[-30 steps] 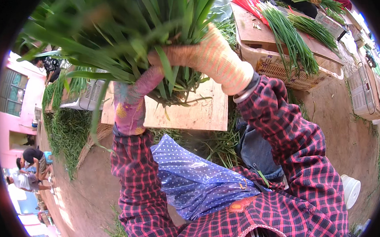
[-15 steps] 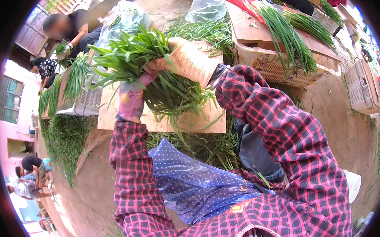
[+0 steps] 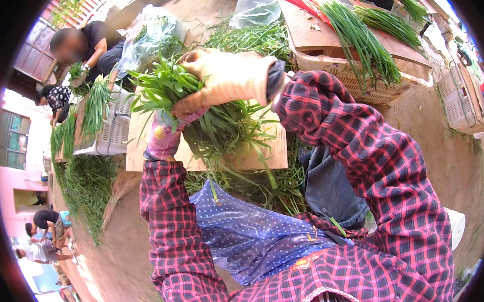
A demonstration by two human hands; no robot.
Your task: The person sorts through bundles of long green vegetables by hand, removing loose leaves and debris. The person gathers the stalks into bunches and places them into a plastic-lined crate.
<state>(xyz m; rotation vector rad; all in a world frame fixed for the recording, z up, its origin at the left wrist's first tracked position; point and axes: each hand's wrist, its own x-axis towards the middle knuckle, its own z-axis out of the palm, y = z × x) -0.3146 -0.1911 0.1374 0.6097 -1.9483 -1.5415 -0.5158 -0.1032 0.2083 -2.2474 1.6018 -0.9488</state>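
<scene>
A thick bunch of garlic chives [image 3: 217,133] is held between my two hands over a pale wooden board [image 3: 137,158]. My left hand [image 3: 167,135], in a pink flowered glove, is closed round the bunch from the left and partly hidden by it. My right hand [image 3: 220,79], in an orange knitted glove, lies across the top with its fingers wrapped round the bunch. Leaf ends stick out to the upper left, and loose strands trail off the board's near edge above my blue dotted apron [image 3: 251,234].
Loose green leaves [image 3: 92,190] are heaped on the ground at left. A crate [image 3: 330,74] topped with a board of long green stalks [image 3: 350,38] stands at right. Clear plastic bags [image 3: 254,7] lie beyond. A co-worker [image 3: 94,44] sits at far left.
My right hand has moved left, further over the bunch. The spread leaves at the upper left are drawn closer together, and more strands hang over the board's near edge.
</scene>
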